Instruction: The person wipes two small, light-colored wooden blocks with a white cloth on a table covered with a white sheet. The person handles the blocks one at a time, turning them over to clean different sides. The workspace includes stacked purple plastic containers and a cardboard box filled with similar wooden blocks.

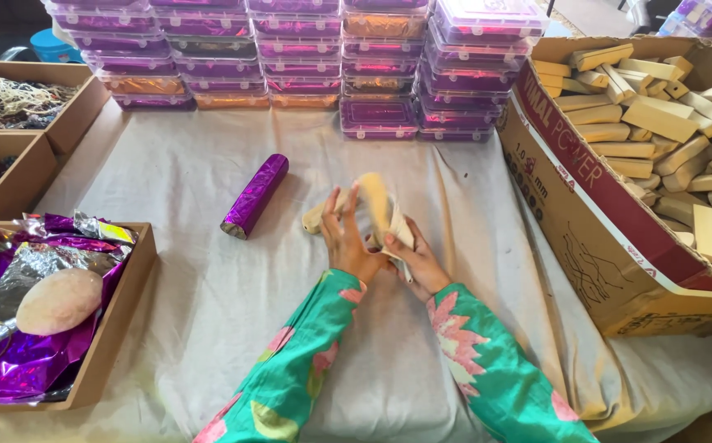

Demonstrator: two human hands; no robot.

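Observation:
My left hand [346,238] and my right hand [416,261] meet at the middle of the cloth-covered table [208,271]. Together they hold a pale wooden piece [375,201], with a bit of cream wrapping [402,232] under the right fingers. A second light wooden end [313,220] sticks out to the left of my left hand. A roll wrapped in shiny purple foil [254,196] lies on the cloth a little to the left, apart from both hands. Both arms wear green sleeves with pink flowers.
A large cardboard box [586,213] full of pale wooden blocks [659,123] stands at the right. Stacked clear-and-purple plastic cases [306,57] line the back. At the left, trays hold purple foil sheets [19,328], an oval stone-like lump [59,301] and tangled threads [11,102].

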